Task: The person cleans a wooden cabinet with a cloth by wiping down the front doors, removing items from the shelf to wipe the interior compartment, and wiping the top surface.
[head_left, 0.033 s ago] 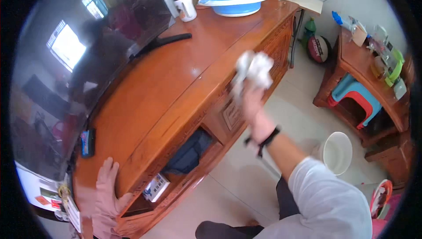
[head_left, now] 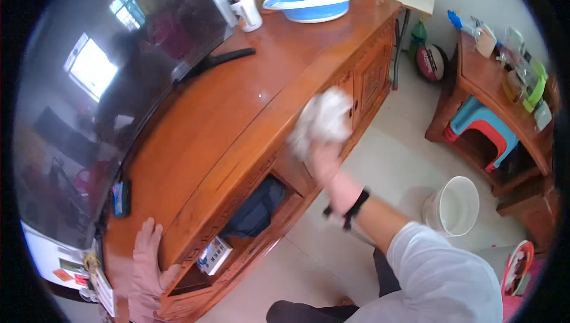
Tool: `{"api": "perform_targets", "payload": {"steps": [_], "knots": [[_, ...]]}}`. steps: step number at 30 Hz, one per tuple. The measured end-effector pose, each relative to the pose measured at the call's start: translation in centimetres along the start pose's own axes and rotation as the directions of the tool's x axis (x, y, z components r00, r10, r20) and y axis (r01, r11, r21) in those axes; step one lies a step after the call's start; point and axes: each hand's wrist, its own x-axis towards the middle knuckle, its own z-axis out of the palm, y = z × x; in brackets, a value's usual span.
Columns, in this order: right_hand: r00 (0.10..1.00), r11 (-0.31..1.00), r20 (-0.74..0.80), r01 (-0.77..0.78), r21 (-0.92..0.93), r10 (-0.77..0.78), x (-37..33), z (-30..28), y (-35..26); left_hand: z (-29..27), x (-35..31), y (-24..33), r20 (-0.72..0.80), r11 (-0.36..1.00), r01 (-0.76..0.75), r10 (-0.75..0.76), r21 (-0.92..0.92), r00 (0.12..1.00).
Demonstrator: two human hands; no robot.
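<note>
Cloth (head_left: 325, 115): white and bunched, at the front edge of the wooden cabinet (head_left: 196, 145), over part of its carved doors from my view. It is blurred, so I cannot tell whether it touches the wood.
Right hand (head_left: 326, 165): it has hold of that bundle, closed into the folds as far as I can judge; blur and fabric hide how tightly each finger curls. The bunching probably gives the palm a thick pad.
Fingers to cloth: the bundle sits beyond the knuckles, on the side away from the black wristband (head_left: 355, 204), wrapping the fingertips and spilling to their left.
Left hand (head_left: 147, 263): laid flat on the near end of the cabinet top, fingers extended, thumb out toward the front edge, gripping nothing. I read it as a brace while the other arm reaches.
Television (head_left: 172, 26): stands along the back, leaving the front strip of wood open to me.
Basin (head_left: 316, 13): blue with a white rim, at the far end beside a white cup (head_left: 248, 14), well apart from both hands.
Bucket (head_left: 434, 213): white, on the floor right of the reaching forearm, perhaps put there for easy access.
</note>
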Motion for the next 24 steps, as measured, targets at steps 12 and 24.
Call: {"api": "perform_targets", "payload": {"steps": [12,24], "knots": [[0.969,0.970,-0.224,0.151,0.191,-0.107,14.6,-2.5,-5.3,0.3,1.2,3.1,-0.176,0.995,0.021,-0.003,0.099,0.984],[0.998,0.935,0.022,-0.068,0.348,0.065,19.9,-5.0,-6.4,1.6,0.7,1.9,-0.096,0.995,0.095,-0.097,-0.026,0.991]]}}
